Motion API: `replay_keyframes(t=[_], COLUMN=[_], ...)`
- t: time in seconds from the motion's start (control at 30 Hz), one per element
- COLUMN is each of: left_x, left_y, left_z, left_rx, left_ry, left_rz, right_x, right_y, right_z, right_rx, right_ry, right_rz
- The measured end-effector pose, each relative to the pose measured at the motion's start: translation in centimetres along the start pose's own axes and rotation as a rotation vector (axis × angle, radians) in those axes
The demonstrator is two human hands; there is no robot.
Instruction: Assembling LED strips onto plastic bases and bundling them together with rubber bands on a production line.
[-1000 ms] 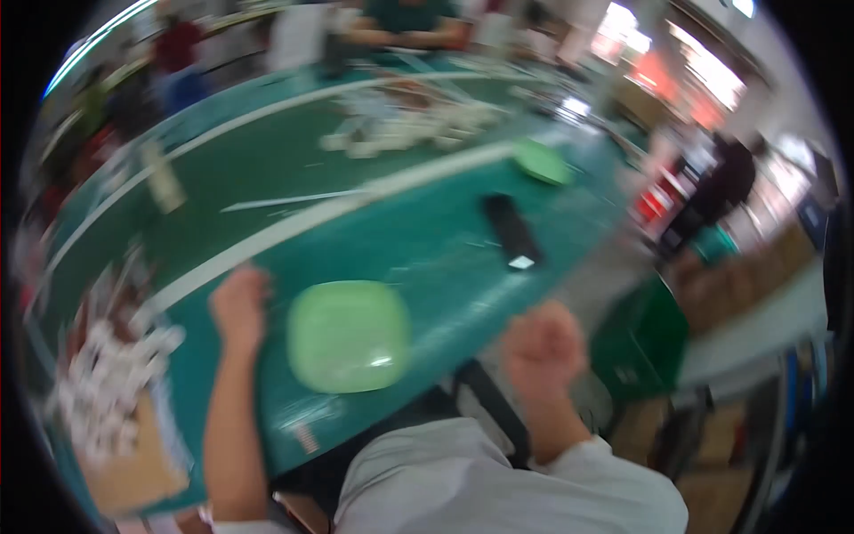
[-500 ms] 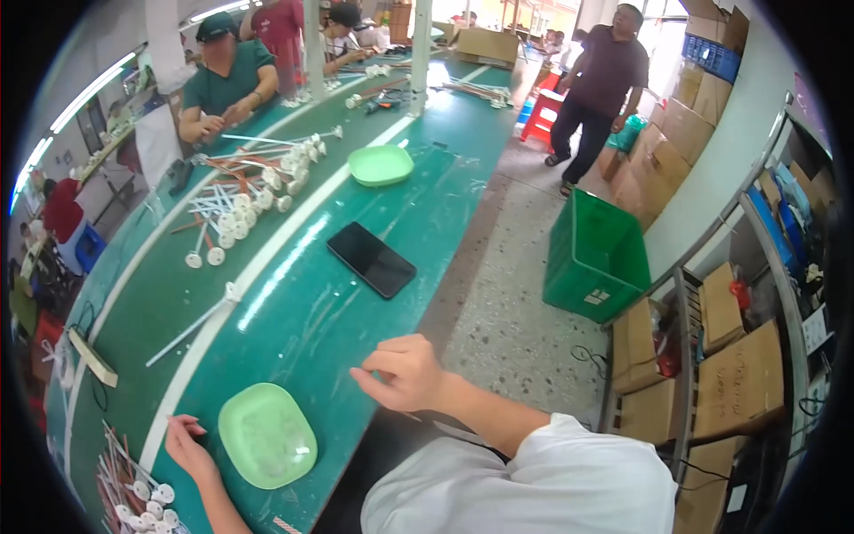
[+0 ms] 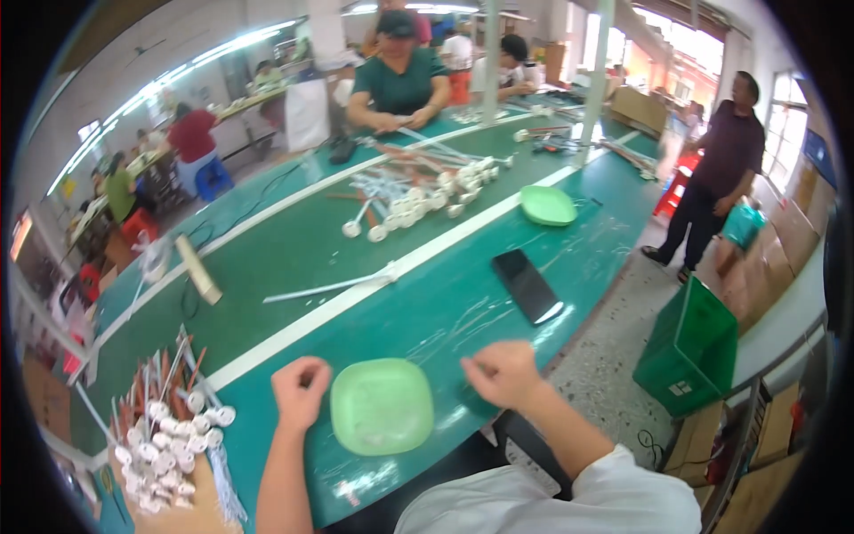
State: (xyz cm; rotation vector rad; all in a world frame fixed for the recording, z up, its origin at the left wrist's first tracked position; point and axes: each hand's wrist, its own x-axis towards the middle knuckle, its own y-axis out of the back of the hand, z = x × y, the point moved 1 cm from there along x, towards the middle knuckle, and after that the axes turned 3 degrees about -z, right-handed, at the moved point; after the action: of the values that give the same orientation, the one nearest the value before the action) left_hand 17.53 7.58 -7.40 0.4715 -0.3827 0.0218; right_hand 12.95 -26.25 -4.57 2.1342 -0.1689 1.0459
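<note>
Dish (image 3: 382, 407), left hand (image 3: 301, 390) beside, right hand (image 3: 505, 372) (slightly blurred)

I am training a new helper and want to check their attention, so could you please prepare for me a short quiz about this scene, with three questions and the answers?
1. Multiple choice: What lies between the left hand and the right hand?
A) a red stool
B) a pale green dish
C) a cardboard box

2. True or false: The black phone lies on the green table.

3. Fill in the missing word: The green crate stands on the ____, to the right of the table.

Key: 1) B; 2) true; 3) floor.
</note>
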Motion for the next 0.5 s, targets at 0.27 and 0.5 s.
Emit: replay_keyframes(t=[0.27,0.5], left_x=[0.4,0.1], left_y=[-0.2,-0.3], left_z=[1.1,0.7], left_rx=[0.217,0.089], left_ry=[-0.3,-0.15], left_rz=[-0.166,-0.049], right_x=[10.8,15.8], right_y=[-7.2,-13.1], right_z=[0.6,7.0], right_rx=[0.0,-0.362], right_ry=[-0.029,0.012], right_rz=[-0.359,-0.603])
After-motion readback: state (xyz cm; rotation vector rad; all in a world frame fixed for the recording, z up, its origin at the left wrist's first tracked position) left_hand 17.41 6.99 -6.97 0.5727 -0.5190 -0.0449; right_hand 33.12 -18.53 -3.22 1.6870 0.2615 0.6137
